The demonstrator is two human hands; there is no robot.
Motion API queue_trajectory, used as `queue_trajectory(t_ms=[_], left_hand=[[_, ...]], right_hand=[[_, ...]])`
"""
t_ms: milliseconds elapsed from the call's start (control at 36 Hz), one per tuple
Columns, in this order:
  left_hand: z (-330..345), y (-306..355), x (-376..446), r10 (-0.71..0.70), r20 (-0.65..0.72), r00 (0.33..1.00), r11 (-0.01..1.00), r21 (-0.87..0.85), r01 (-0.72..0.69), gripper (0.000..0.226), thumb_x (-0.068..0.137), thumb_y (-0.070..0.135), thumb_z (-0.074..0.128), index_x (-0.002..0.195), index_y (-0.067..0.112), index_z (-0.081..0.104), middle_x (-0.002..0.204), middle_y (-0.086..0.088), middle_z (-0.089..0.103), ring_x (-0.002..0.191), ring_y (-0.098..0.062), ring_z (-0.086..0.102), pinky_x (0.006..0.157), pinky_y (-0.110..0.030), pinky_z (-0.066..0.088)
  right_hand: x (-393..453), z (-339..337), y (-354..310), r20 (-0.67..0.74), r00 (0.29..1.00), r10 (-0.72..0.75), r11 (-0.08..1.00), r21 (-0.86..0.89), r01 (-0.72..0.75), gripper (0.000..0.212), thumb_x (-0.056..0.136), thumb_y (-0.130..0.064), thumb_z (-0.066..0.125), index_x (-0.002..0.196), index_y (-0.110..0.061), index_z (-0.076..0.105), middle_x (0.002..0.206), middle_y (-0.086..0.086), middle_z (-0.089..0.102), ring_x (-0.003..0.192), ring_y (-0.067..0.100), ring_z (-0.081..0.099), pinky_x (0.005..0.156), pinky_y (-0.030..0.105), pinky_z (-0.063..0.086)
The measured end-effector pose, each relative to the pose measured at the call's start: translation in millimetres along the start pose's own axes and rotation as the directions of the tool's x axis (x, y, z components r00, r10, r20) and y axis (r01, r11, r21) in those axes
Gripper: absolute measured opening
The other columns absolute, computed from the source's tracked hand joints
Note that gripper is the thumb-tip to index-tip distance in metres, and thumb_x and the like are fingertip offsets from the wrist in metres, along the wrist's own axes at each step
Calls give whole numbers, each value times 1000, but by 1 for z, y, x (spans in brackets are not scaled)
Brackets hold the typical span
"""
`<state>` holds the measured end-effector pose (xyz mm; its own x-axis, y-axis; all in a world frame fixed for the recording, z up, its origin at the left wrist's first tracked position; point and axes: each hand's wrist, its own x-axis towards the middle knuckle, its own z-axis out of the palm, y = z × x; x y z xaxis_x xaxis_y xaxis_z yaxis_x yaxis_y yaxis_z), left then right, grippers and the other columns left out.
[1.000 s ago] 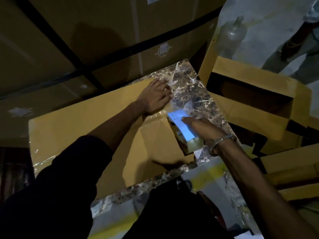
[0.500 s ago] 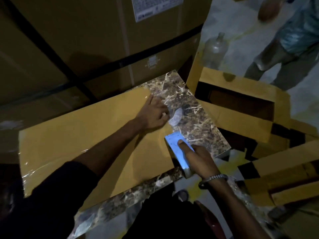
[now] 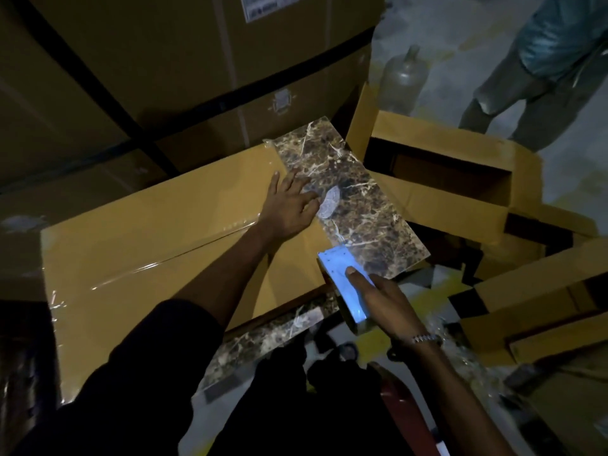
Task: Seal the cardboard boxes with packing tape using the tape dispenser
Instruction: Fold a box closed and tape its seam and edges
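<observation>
1. The cardboard box (image 3: 158,258) lies flat on the marble tabletop (image 3: 355,205), covering its left part.
2. Your left hand (image 3: 289,209) presses the box's right end, fingers spread flat.
3. Your right hand (image 3: 385,301) grips the tape dispenser (image 3: 345,284) at the tabletop's near edge, just beside the box's near right corner.

Matt cardboard box (image 3: 158,258), glossy marbled slab (image 3: 355,205).

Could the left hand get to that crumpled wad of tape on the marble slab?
Probably yes: the left hand lies flat at the cardboard box edge, its fingers beside the tape wad with nothing between.
</observation>
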<state>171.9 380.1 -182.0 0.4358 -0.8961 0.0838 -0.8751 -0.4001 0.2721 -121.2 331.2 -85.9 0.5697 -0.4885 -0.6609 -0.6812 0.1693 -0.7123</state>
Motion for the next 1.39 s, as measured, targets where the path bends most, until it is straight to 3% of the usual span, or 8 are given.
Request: queue_trajectory(t_ms=[111,278,500,611,694,889,1083,1389], left_hand=[[-3,2,-2,-4,-15,1000,1000,-23,3,55,108,52,28,130,31,74,157,-5,53,159,-32,24,128,-62,4],[-3,1,0,-7,4,1000,1000,-9,7,49,110,51,31,133,35,71,160,-1,49,160,-31,20,129,-59,-3],[-12,9,-5,-18,5,1000,1000,-22,19,54,108,59,31,128,33,74,161,-8,48,159,-29,22,129,-60,1],[-17,21,-14,-43,-87,995,999,-36,40,54,110,58,35,117,27,79,153,-10,57,149,-29,40,125,-52,21],[-20,43,-29,38,-152,988,989,-134,-59,47,112,47,40,114,21,79,135,-6,68,131,-28,55,114,-47,32],[-3,78,-70,227,30,973,926,-317,-206,31,103,49,57,108,30,81,133,8,70,147,-23,43,127,-59,4],[-7,68,-63,347,306,887,921,-291,-260,47,88,82,49,110,51,77,147,18,56,155,-14,24,123,-62,-16],[-16,81,-53,262,400,878,924,-368,-108,35,79,63,59,101,48,81,120,34,66,144,-6,30,117,-48,-27]], right_hand=[[-24,-5,11,-32,997,-74,995,67,76,96,78,-87,60,121,-1,59,118,27,61,102,44,66,75,39,42],[-59,-14,25,-26,993,-116,986,118,118,48,96,-63,60,102,-18,76,60,-15,58,58,5,55,68,30,38],[-55,14,53,-132,977,-167,984,31,173,57,97,-62,61,68,-19,36,58,-3,32,52,15,38,63,34,29],[-48,21,67,-152,976,-153,988,13,157,62,98,-60,60,73,-9,36,61,3,32,53,17,39,63,34,28],[-46,21,67,-152,980,-125,991,25,130,47,101,-48,61,61,-29,46,54,-6,41,51,9,43,62,30,31],[-44,10,63,-67,992,-108,994,21,110,23,103,-45,58,95,-31,74,78,-16,73,71,1,67,64,14,44],[-45,9,55,-129,982,-135,986,-119,119,42,103,-49,57,64,-34,52,53,-8,51,51,8,50,59,28,38],[-42,15,42,-194,981,9,987,-153,-39,50,102,-53,56,65,-20,53,56,-2,51,58,17,53,61,29,36]])
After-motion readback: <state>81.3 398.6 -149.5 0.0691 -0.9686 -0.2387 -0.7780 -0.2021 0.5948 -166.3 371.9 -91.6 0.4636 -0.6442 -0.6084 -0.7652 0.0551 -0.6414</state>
